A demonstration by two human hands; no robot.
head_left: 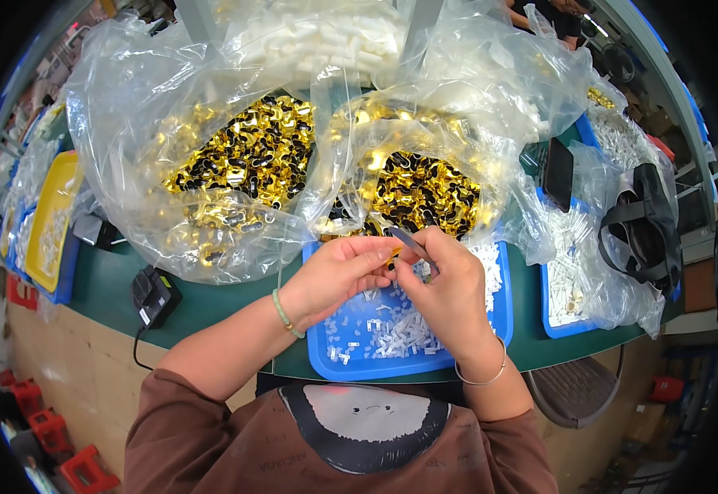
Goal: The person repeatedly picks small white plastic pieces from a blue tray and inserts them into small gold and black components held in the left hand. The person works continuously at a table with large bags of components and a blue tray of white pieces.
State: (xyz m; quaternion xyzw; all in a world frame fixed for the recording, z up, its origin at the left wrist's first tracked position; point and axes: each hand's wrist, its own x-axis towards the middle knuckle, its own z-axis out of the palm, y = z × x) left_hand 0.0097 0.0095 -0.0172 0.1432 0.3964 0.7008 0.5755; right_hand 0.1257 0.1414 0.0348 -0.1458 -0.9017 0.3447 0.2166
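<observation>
Over the blue tray [324, 350], my left hand [338, 276] pinches a small gold part [393, 258], mostly covered by the fingertips. My right hand [454, 284] is closed on a slim dark metal tool [412, 244] that looks like a blade or tweezers; its exact kind does not show. The tool's tip lies close to the gold part, and the two hands nearly touch. Beneath them, small white plastic pieces [408, 333] are scattered and heaped in the tray. Just beyond the hands, a clear plastic bag holds many gold and black parts [425, 193].
Another clear bag of gold and black parts [252, 152] lies at the left. A black box with a cable [155, 298] sits at the front left, near a yellow tray [39, 239]. To the right are a second blue tray [577, 331], a black phone-like slab [557, 173] and a black bag [647, 218].
</observation>
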